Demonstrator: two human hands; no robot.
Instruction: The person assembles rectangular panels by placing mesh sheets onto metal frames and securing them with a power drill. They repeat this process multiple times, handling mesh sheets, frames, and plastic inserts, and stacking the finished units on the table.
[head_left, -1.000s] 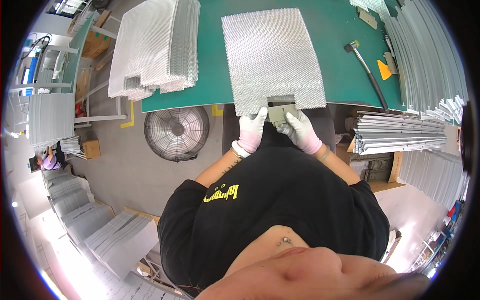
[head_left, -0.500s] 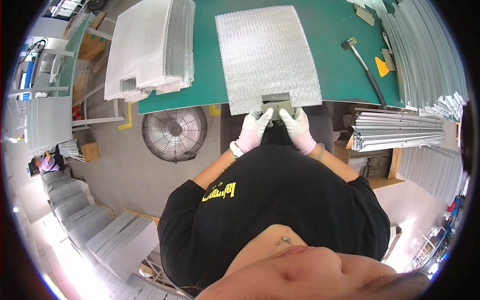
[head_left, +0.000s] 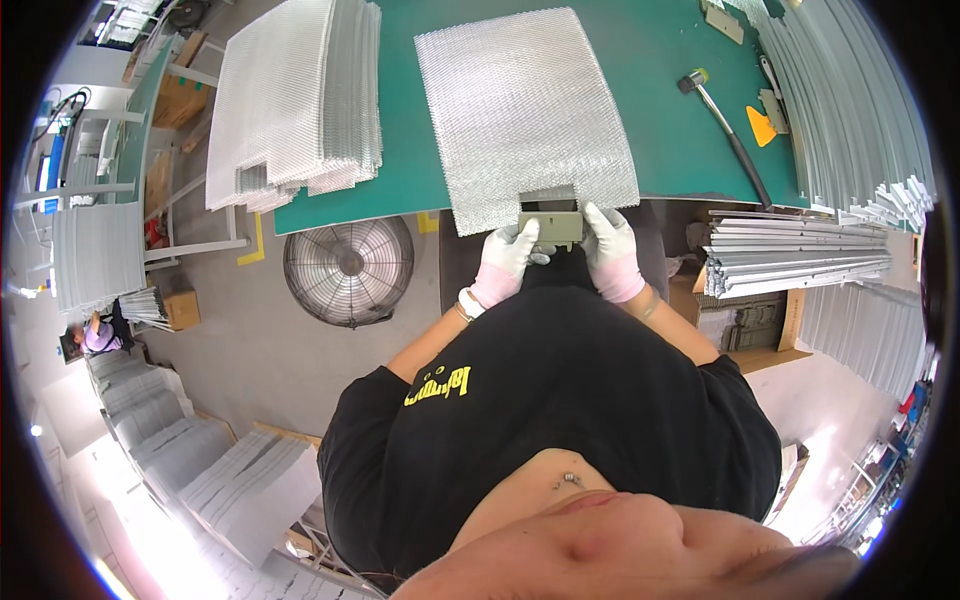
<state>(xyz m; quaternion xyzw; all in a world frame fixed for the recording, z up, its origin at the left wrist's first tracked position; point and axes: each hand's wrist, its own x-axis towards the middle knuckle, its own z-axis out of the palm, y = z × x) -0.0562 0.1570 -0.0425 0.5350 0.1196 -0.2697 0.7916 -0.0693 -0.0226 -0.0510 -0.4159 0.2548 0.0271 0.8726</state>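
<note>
A silver metal mesh sheet (head_left: 525, 100) lies on the green table, its notched near edge overhanging the front. At that notch is a small grey-green rectangular piece (head_left: 557, 228), perhaps plastic, with tabs along its lower side. My left hand (head_left: 510, 252), in a white and pink glove, pinches the piece's left end, thumb on top. My right hand (head_left: 612, 250), gloved alike, is at the piece's right end, its thumb over the mesh edge beside the notch; its fingers are partly hidden underneath and seem closed on the sheet.
A stack of notched mesh sheets (head_left: 290, 100) stands at the table's left. To the right lie a hammer (head_left: 735, 140), an orange scraper (head_left: 761, 126) and stacked metal panels (head_left: 850, 100). Below the table are metal strips (head_left: 790, 255), an open carton (head_left: 770, 350) and a floor fan (head_left: 349, 270).
My right thumb has moved off the grey-green piece to the right, onto the mesh edge. More of the piece's face now shows. The sheet has shifted slightly left.
</note>
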